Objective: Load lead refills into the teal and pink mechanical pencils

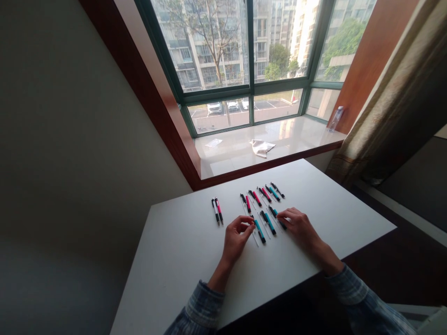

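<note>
Several pens in parts lie in two rows on the white table (174, 260). My left hand (238, 236) is at the left end of the near row, its thumb and fingertips pinched together beside a teal barrel (260, 231); what they hold is too small to make out. My right hand (296, 225) reaches over the right end of that row, fingers closed at a teal and black barrel (281, 222) that it partly hides. Another teal barrel (270, 224) lies between the hands. Pink barrels (248, 204) lie in the far row. Two whole pens (217, 211) lie apart at the left.
Behind the table runs a window sill (230, 160) with a crumpled white cloth (262, 148), a paper (214, 143) and a clear bottle (335, 119). A curtain (380, 93) hangs at the right. The wall (70, 139) stands left.
</note>
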